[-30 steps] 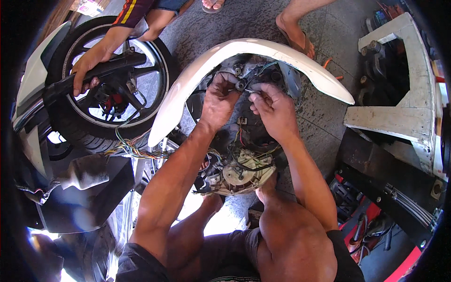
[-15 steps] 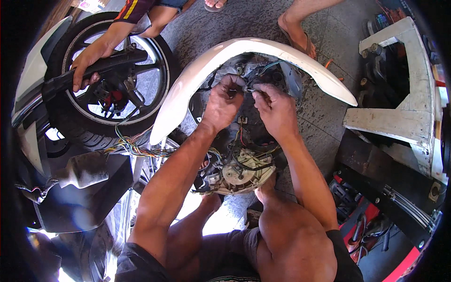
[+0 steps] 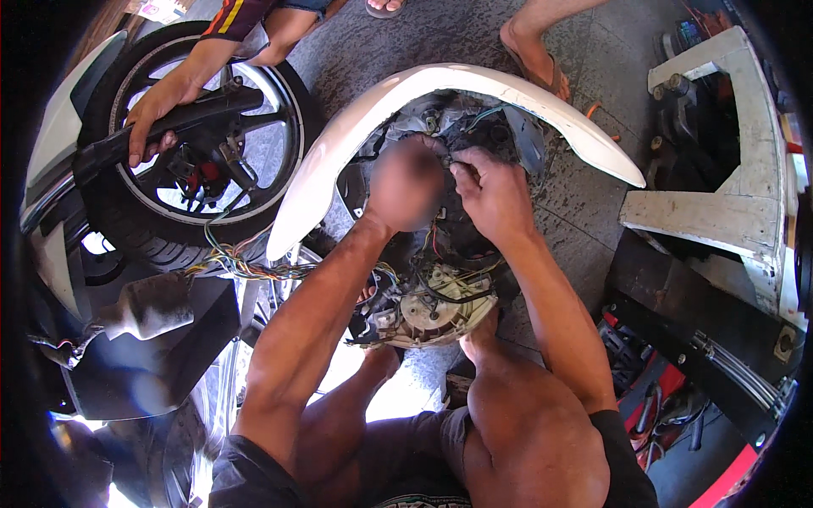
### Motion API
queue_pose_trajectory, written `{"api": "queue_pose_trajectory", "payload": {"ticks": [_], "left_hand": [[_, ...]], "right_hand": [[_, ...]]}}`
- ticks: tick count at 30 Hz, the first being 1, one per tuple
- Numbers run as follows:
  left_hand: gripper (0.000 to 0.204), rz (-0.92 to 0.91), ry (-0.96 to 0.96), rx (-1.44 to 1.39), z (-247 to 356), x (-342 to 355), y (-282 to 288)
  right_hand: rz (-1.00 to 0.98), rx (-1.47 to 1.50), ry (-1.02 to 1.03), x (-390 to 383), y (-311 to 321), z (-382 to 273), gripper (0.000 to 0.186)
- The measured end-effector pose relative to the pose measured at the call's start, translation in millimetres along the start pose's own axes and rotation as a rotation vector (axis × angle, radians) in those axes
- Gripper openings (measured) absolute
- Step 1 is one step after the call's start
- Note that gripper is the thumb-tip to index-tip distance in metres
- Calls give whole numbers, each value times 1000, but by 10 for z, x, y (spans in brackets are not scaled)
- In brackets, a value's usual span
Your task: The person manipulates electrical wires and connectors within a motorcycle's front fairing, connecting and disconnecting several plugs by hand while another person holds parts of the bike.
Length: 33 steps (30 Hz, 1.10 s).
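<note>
Both my hands meet over the inside of a curved white scooter front panel [image 3: 458,77] with dark parts and wiring in its hollow. My left hand [image 3: 406,188] is mostly blurred; its visible fingertips bend inward towards the right ones. Next to it, my right hand [image 3: 495,190] is closed, thumb and index finger pinched together. What lies between the fingertips is too small and dark to name. Nearer to me, below my hands, sits a dirty pale round-backed housing [image 3: 436,311], with thin coloured wires and a black cable across it.
At left, a co-worker's hand [image 3: 157,114] rests on a black tube in front of a wheel [image 3: 284,161]. A bundle of coloured wires [image 3: 254,267] runs beneath the wheel. To the right stand a white wooden frame [image 3: 703,212] and a red-edged rack with tools [image 3: 656,406].
The white panel and the pale housing have shifted very slightly. My hands stay close together at nearly the same spot; the left is now blurred.
</note>
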State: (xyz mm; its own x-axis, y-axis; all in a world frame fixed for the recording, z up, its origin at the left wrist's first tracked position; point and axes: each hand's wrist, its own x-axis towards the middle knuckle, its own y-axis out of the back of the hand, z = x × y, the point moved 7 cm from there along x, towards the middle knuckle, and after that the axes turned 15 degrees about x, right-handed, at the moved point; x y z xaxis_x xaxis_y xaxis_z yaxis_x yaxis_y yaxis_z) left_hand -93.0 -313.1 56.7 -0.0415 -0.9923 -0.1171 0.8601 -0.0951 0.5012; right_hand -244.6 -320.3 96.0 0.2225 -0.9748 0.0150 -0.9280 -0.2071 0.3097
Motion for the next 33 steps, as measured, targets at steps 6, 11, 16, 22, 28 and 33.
{"api": "queue_pose_trajectory", "payload": {"ticks": [6,11,16,22,28,33], "left_hand": [[24,-13,7,117,66,28,-6],[26,14,3,253,85,29,-18],[28,37,-21,323,165,68,14],[40,73,-61,605,211,221,-9],[49,134,-58,727,457,318,29],[46,108,-345,787,925,-382,1]], "right_hand": [[8,53,-31,0,-10,140,18],[-31,89,-70,30,-45,309,20],[46,412,-259,7,70,547,22],[177,343,-260,-182,439,680,23],[374,196,-299,-851,993,1176,27],[511,203,-346,-1442,1103,1658,36]]}}
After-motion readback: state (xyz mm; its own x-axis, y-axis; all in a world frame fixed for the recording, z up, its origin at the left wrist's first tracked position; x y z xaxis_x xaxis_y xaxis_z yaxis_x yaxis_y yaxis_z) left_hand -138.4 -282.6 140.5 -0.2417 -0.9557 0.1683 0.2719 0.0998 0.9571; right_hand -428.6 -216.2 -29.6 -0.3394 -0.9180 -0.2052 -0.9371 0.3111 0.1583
